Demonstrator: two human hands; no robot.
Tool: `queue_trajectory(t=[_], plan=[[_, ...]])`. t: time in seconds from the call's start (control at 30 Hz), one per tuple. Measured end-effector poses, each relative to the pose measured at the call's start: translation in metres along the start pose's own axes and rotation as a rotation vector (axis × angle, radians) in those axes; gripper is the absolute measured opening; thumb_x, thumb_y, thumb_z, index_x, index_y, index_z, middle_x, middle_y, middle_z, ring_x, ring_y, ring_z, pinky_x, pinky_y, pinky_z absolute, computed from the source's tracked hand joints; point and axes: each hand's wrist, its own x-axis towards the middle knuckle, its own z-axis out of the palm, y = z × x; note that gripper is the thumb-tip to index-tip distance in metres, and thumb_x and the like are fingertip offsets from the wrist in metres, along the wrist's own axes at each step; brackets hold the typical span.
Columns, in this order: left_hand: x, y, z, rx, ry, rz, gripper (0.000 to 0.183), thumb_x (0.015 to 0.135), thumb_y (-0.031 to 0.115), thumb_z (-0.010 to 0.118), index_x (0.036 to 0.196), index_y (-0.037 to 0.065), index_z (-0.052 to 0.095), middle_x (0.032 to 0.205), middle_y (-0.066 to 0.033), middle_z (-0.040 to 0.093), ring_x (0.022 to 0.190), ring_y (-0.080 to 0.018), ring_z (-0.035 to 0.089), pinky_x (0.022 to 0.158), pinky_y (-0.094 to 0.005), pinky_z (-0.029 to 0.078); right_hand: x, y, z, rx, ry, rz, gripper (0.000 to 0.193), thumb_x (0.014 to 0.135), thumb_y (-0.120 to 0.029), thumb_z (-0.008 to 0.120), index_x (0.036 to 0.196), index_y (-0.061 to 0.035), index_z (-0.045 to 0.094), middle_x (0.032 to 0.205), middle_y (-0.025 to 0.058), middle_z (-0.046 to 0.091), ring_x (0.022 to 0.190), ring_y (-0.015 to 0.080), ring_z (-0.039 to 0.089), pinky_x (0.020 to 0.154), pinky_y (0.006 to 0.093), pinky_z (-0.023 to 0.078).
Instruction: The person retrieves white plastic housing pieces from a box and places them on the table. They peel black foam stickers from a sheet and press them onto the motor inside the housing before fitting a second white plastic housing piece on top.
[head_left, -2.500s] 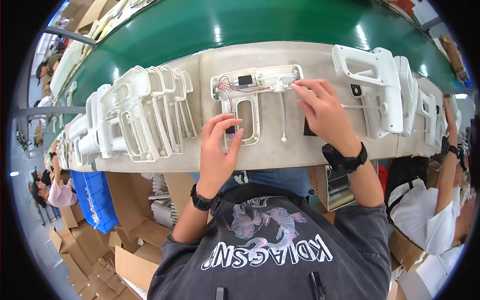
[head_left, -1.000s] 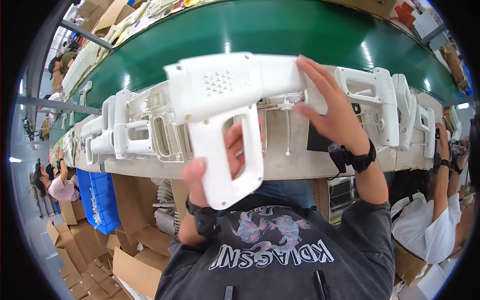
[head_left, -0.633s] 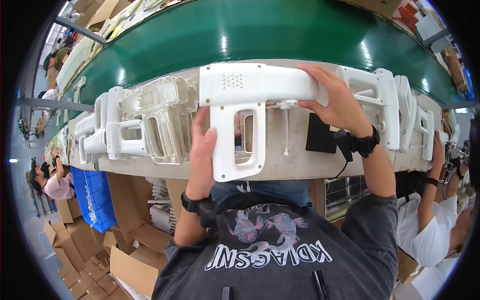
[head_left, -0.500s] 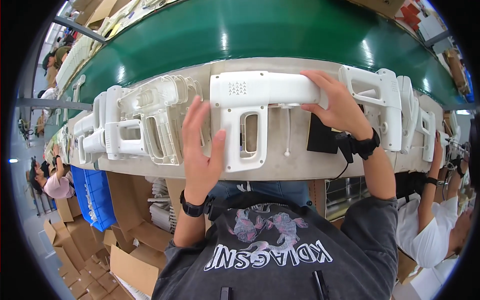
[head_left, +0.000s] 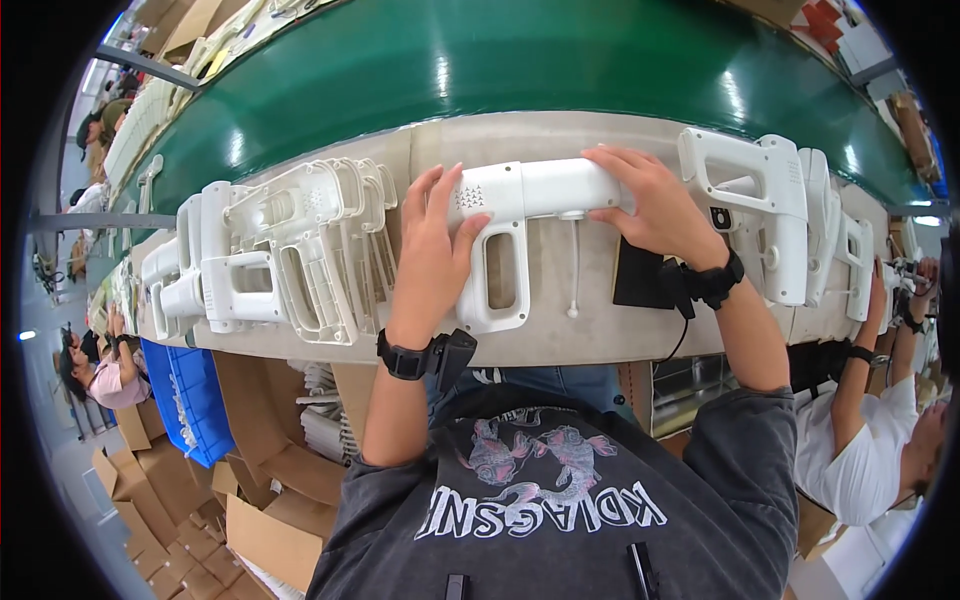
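A white gun-shaped plastic housing (head_left: 560, 188) with a looped handle lies in front of me, its long body running left to right. My left hand (head_left: 432, 245) is closed around its vented left end, the thumb near the top of the handle. The rounded right end sits between the thumb and fingers of my right hand (head_left: 665, 210). From the underside of the body a thin white stem (head_left: 574, 265) extends toward me over the table (head_left: 548, 290). Just below my right hand lies a flat black pad (head_left: 642, 277).
Nested open half-shells (head_left: 315, 225) and closed white housings (head_left: 217, 260) stand to the left. More housings (head_left: 785, 215) are at right. Beyond the table runs a green belt (head_left: 560, 60). A blue bin (head_left: 190, 400) and cardboard boxes (head_left: 265, 410) sit below left. A co-worker (head_left: 855, 450) is at right.
My left hand has gone from open beside the housing to closed on its left end. The housing's body looks slightly rolled, and its left end has shifted. My right hand keeps its hold.
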Motion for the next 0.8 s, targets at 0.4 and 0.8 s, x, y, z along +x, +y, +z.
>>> queue_trajectory(t=[0.4,0.8], plan=[[0.003,0.009,-0.007,-0.069,0.019,-0.008,0.055,0.087,0.006,0.074,0.139,0.008,0.056,0.139,-0.0163,0.046,0.122,-0.0345,0.052,0.093,-0.0400,0.052,0.001,0.001,-0.003,0.040,-0.026,0.022,0.070,0.077,-0.012,0.081,0.141,-0.0106,0.053,0.140,0.0173,0.056,0.128,0.0392,0.051,0.108,0.0451,0.042],[0.001,-0.009,0.009,-0.052,0.012,0.016,0.055,0.090,0.007,0.071,0.142,0.011,0.053,0.141,-0.0169,0.046,0.122,-0.0351,0.053,0.096,-0.0416,0.050,-0.002,0.009,0.007,-0.017,0.008,0.009,0.069,0.076,-0.012,0.082,0.139,-0.0098,0.054,0.137,0.0141,0.059,0.132,0.0358,0.050,0.108,0.0446,0.041]])
